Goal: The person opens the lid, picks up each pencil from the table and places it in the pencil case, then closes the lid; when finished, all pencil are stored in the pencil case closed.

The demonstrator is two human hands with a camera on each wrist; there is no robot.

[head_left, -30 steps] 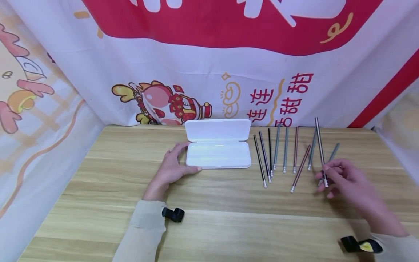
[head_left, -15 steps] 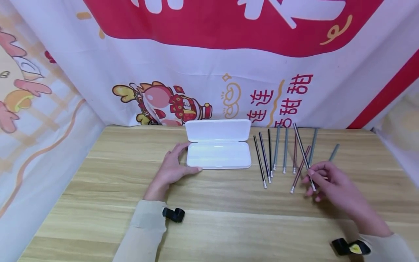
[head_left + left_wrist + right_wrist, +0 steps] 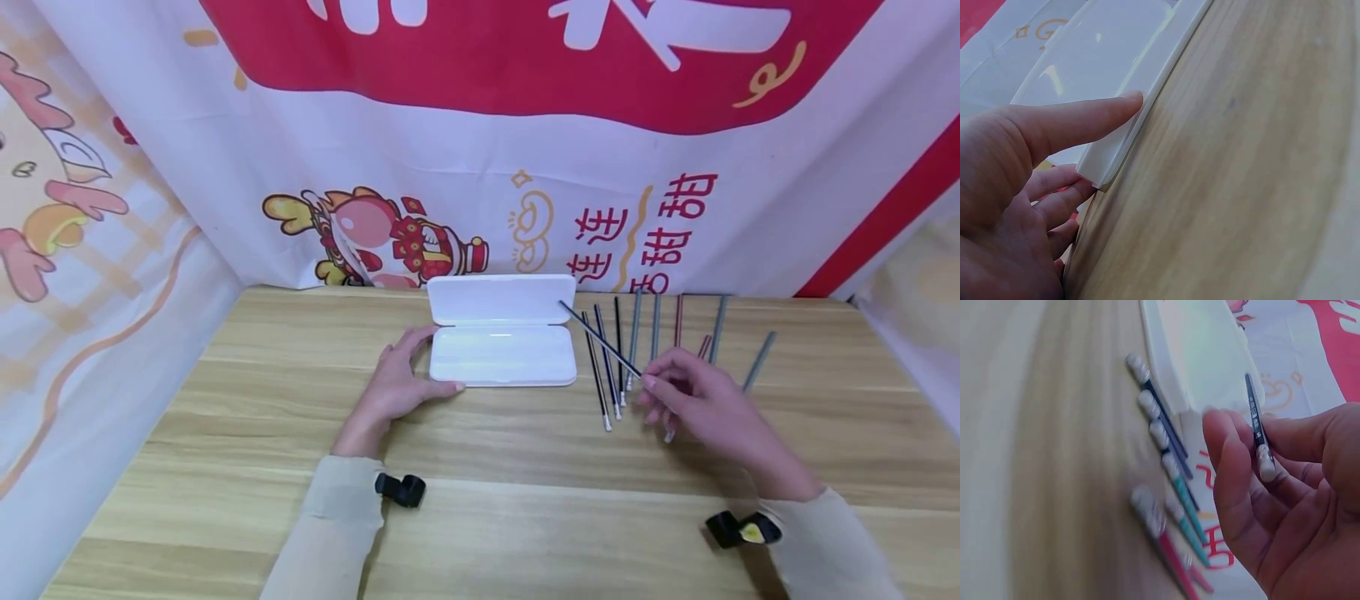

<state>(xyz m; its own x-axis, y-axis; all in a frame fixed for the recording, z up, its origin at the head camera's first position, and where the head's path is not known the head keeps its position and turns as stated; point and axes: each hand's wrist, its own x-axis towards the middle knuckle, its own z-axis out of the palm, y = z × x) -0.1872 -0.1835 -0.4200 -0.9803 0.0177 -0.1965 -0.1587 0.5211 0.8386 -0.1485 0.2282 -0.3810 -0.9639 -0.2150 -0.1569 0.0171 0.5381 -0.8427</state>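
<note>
Currently your right hand (image 3: 701, 400) pinches one dark pencil (image 3: 600, 337), raised over the pencil row (image 3: 652, 346) near the table's (image 3: 225, 500) far edge. Your left hand (image 3: 393, 387), fingers straight, touches the open white case's (image 3: 501, 354) left end.

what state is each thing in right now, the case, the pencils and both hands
pencil case: open, lid raised at the back, tray shows nothing inside.
held pencil: lifted off the table, tip pointing towards the case.
other pencils: lying loose on the table right of the case.
left hand: fingers straight, touching the case's left end.
right hand: pinches the held pencil near its eraser end.
</note>
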